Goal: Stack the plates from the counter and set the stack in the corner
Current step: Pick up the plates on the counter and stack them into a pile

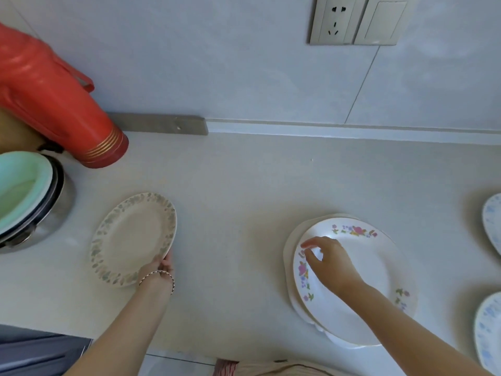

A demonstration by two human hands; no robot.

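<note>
pale counter meets a grey wall with a socket. a steel pot (far left) holds a mint-green bowl. left hand grips the leaf-rimmed plate by its near rim. right hand, thumb and forefinger slightly parted, sits over the flowered stack at its left rim; contact unclear.

Cropped edges, hidden undersides
Red flask at 10 o'clock, steel pot at 9, one blue plate at 3 and a second blue plate at 4 run off frame. The left hand has its fingers hidden under the leaf-rimmed plate. The lower plates beneath the floral plate are uncountable.
</note>
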